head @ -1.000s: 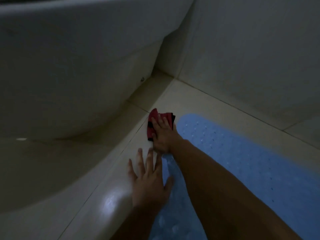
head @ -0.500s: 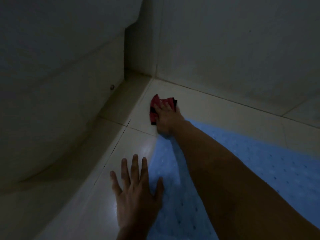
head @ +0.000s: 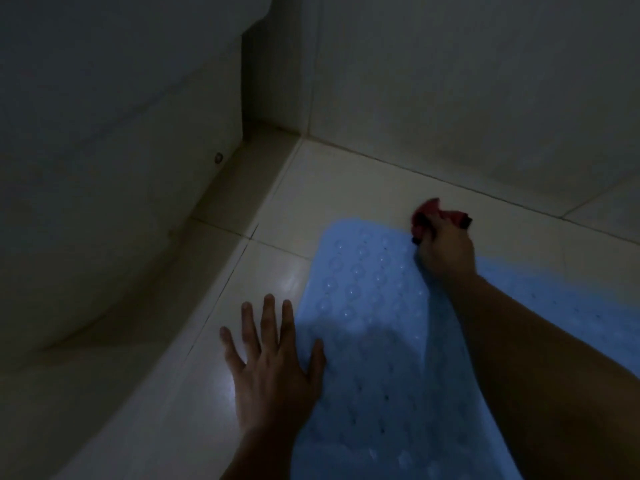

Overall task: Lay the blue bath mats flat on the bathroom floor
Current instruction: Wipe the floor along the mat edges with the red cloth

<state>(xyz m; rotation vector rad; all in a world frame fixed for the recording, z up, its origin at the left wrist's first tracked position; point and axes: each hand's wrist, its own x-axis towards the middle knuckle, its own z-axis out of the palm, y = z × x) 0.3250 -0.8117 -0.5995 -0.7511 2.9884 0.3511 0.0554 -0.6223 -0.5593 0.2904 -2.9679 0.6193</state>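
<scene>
Head view, and we look down into a dim bathroom corner. At far left a pale curved tub (head: 104, 202) rises, with a small dark round fitting (head: 218, 157) low on its side near the corner. Beside it runs the tiled floor (head: 311, 202), glossy, with a bright glare patch close to our left hand (head: 273, 368). That hand lies flat, fingers spread and holding nothing; most of it rests on bare tile, while the thumb touches the left edge of the mat (head: 374, 306). The blue mat lies flat on the floor, its rounded far end pointing toward the wall (head: 467, 81), rows of round suction bumps showing on its surface; it runs on under our right forearm and out of the lower right of the frame. Our right hand (head: 446, 251) sits at the mat's far right corner, closed around a bunched red cloth (head: 433, 216) with a dark edge, which pokes out past the fingers over the tile near the wall.
</scene>
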